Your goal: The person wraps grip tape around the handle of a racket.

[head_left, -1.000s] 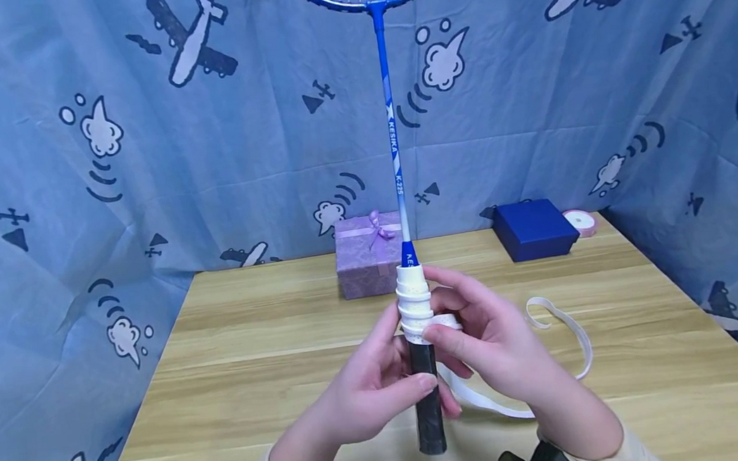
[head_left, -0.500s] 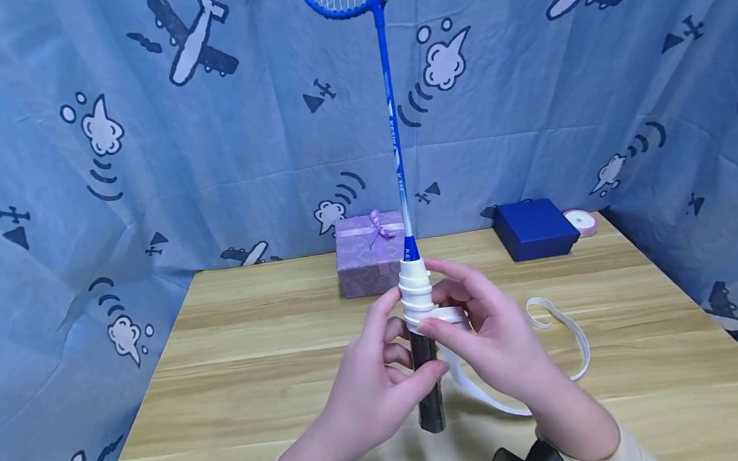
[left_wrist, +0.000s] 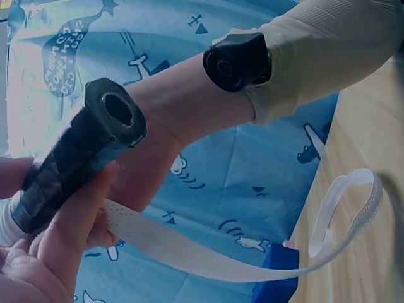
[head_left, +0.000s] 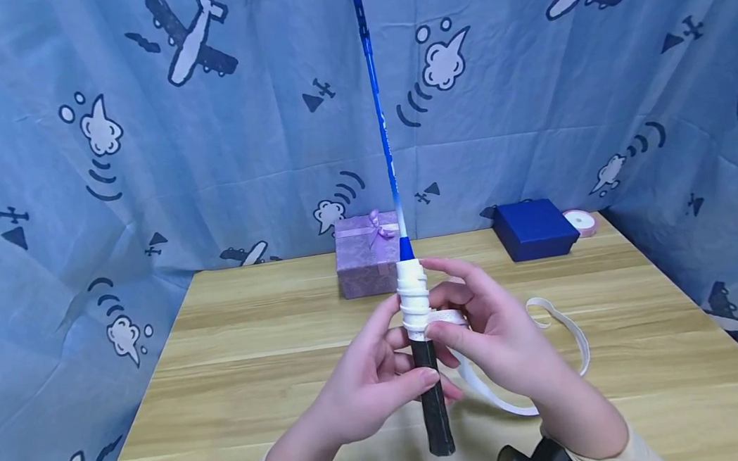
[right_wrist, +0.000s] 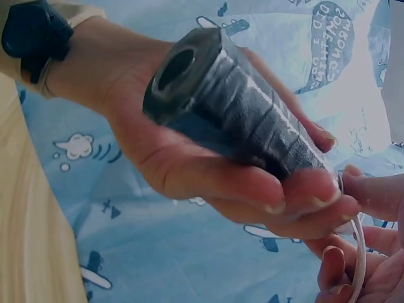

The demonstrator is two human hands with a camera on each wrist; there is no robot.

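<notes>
A blue badminton racket [head_left: 379, 127] stands upright over the table, its black handle [head_left: 432, 403] partly wound with white grip tape [head_left: 413, 298]. My left hand [head_left: 372, 385] grips the black handle [left_wrist: 69, 164], thumb across its front. My right hand [head_left: 499, 346] pinches the tape strip [head_left: 447, 318] against the handle just below the wound part. The loose tape tail [head_left: 562, 338] loops over the table to the right, and shows as a long strip [left_wrist: 252, 252] in the left wrist view. The handle's hollow butt end [right_wrist: 180, 66] faces the right wrist camera.
A purple gift box [head_left: 367, 255] with a bow stands behind the handle. A dark blue box [head_left: 534, 229] and a pink ribbon roll [head_left: 580, 222] sit at the back right. The wooden table [head_left: 256, 357] is hemmed by blue printed cloth [head_left: 149, 166].
The racket has turned about its shaft, so the head has gone out of view, and it now tilts slightly left. Both hands have shifted their hold a little on the handle.
</notes>
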